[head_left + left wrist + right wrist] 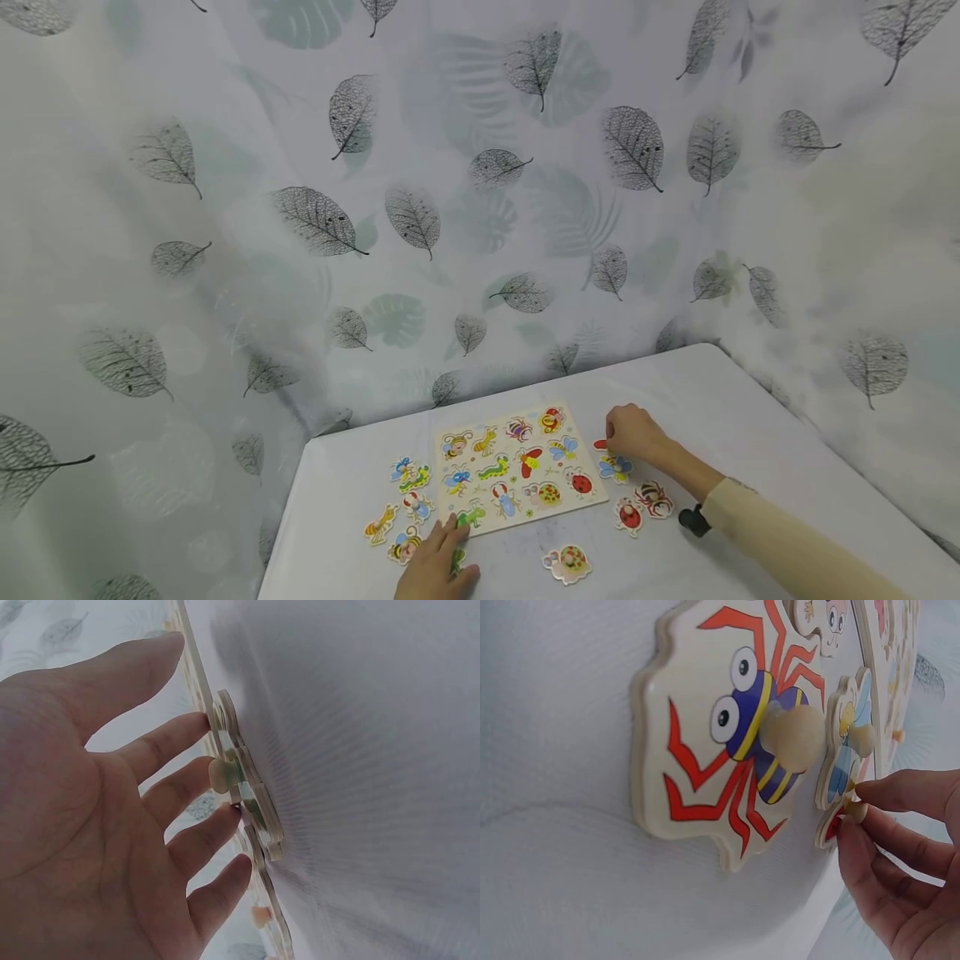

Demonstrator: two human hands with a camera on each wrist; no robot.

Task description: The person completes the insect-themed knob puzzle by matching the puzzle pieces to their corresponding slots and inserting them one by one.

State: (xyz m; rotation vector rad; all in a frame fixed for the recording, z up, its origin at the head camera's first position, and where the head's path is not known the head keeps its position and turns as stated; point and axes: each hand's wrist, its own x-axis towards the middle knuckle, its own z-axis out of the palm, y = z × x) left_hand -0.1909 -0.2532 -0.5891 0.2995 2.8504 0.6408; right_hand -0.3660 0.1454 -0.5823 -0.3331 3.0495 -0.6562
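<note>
My right hand [636,431] is at the right of the puzzle board [596,492]. In the right wrist view, its thumb and fingers pinch the small wooden knob [857,811] of a red puzzle piece [601,445], mostly covered by the hand and a blue-winged insect piece [844,769]. A spider piece [735,750] with a round knob lies closer to that camera. My left hand [437,560] lies at the board's near left corner, fingers extended and touching the edge. Beneath it a green piece [457,560] shows partly; the left wrist view has a greenish knob [225,776] beside the fingers.
Left of the board lie several loose insect pieces, among them an orange one [381,525] and a bee [406,547]. A snail piece [567,564] lies in front, a ladybird piece [628,517] to the right. A leaf-patterned curtain [480,225] hangs behind the white table [720,417].
</note>
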